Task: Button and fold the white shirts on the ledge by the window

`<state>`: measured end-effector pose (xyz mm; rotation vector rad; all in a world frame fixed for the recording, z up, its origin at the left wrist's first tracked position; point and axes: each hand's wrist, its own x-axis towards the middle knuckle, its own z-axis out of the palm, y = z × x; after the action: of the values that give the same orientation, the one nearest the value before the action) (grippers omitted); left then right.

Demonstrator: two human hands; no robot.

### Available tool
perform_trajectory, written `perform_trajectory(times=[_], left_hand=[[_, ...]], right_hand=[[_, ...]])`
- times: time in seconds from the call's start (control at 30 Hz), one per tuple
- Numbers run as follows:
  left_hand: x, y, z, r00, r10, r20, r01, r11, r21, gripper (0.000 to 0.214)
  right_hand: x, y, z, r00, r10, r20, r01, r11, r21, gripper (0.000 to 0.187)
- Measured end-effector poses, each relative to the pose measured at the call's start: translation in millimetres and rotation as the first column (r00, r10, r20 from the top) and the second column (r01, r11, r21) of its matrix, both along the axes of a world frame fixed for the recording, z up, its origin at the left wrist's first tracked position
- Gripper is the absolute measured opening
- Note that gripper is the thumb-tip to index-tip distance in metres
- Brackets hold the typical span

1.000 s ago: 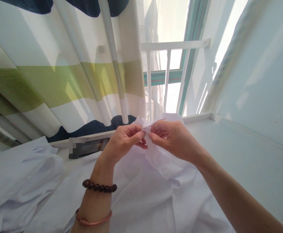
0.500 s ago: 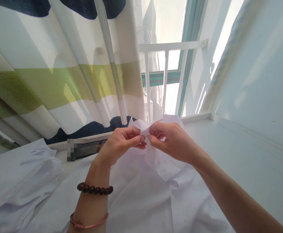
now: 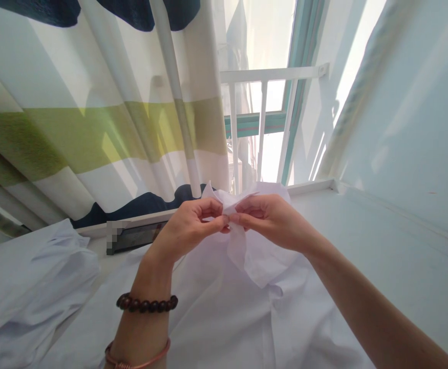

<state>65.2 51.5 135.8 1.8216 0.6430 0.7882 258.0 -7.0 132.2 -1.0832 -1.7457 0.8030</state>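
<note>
A white shirt (image 3: 224, 302) lies spread out in front of me, its collar end lifted at the far side. My left hand (image 3: 196, 223) pinches the front edge just below the collar (image 3: 229, 197) between thumb and fingers. From the right, my right hand (image 3: 272, 220) pinches the same spot, and the two thumb tips meet there. Whatever small part sits between the fingertips, such as a button, is hidden. Below the hands the loose cloth hangs in folds.
Another crumpled white garment (image 3: 35, 292) lies at the left. A dark flat object (image 3: 139, 238), partly blurred out, rests by the ledge. Behind are a striped curtain (image 3: 131, 128), a white railing (image 3: 264, 77) and a window; a pale wall (image 3: 411, 128) stands at the right.
My right thumb has moved left to meet my left thumb, and the right fingers have curled closer. The left forearm has shifted slightly left. The shirt stays nearly in place.
</note>
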Motion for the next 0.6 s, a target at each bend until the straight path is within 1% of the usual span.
perform_trajectory(times=[0.07,0.13,0.23,0.3,0.4,0.47,0.6], left_hand=[[-1,0,0.0,1.000,-0.013,0.016,0.013,1.000,-0.014,0.010],[-1,1,-0.3,1.000,-0.019,0.023,0.019,1.000,-0.019,0.010],[0,1,-0.1,1.000,-0.017,0.006,0.017,1.000,-0.005,0.011],[1,1,0.8,1.000,-0.007,-0.012,0.007,1.000,0.018,0.011],[1,0,2.1,0.999,0.018,-0.042,-0.015,0.998,0.059,0.013],[1,-1,2.7,0.997,0.033,-0.070,-0.028,0.997,0.076,0.013],[-1,-2,4.9,0.992,0.050,-0.120,-0.041,0.996,0.073,0.013]], right_hand=[[2,1,-0.5,0.996,0.059,-0.073,-0.063,0.997,-0.049,0.018],[3,2,-1.1,0.990,0.087,-0.107,-0.095,0.993,-0.068,0.017],[3,3,-1.8,0.992,0.080,-0.102,-0.088,0.993,-0.074,0.015],[1,3,-1.6,0.995,0.059,-0.074,-0.063,0.997,-0.048,0.015],[-1,1,0.4,1.000,-0.005,0.006,0.005,1.000,0.027,0.014],[-3,-2,2.3,0.995,-0.074,0.074,0.069,0.995,0.066,0.014],[-8,-6,4.6,0.956,-0.210,0.206,0.181,0.972,0.149,0.013]])
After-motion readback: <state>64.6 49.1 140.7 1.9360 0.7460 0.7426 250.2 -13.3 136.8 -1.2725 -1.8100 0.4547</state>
